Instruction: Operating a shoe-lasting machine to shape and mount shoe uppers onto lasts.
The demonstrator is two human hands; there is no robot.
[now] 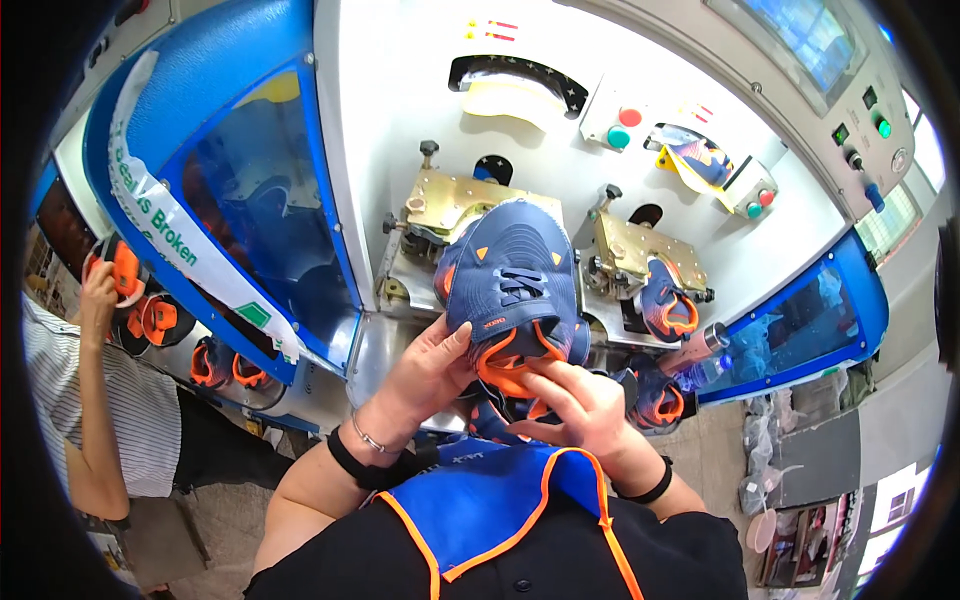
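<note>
"What's the left hand [437,362] doing?"
"Holding the orange-lined, dark blue cloth shoe [512,245], before the gold metal block [450,195]."
"And the right hand [583,402]?"
"Fingers bent at its opening; can't tell if gripping. Looks light, soft: hold the heel."

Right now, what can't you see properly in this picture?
All in the head view:
- The sole of the dark blue shoe: the shoe's own upper hides it.
- Part of the orange lining: the right hand's fingers cover it.
- Part of the left gold fixture: the shoe is in front.
- The other person's striped shirt: partly cut off by the dark left rim.
- The screen: cut off by the top edge.
</note>
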